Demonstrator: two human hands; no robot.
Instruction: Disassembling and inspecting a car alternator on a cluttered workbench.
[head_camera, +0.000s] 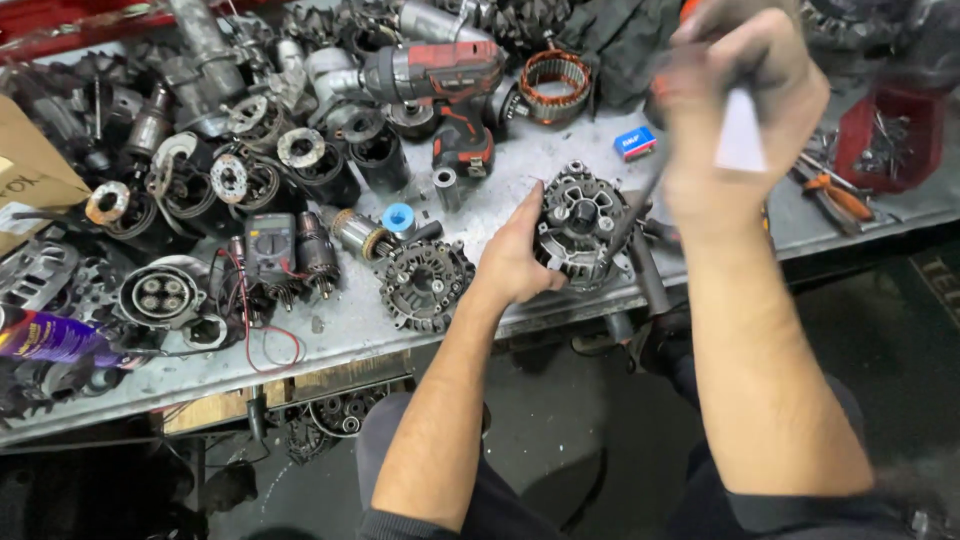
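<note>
Against the left hand (515, 262) grip, alternator housing (580, 225) at bench (700, 215) edge

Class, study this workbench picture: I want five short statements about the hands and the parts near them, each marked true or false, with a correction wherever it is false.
1. The left hand grips a round metal alternator housing at the bench edge. True.
2. The right hand rests flat on the workbench. False: it is raised above the bench, blurred, with a thin dark tool reaching down to the housing.
3. A cordless drill lies behind the housing. True.
4. The multimeter lies to the right of the housing. False: it lies to its left.
5. A red bin of small tools sits at the far right. True.
</note>
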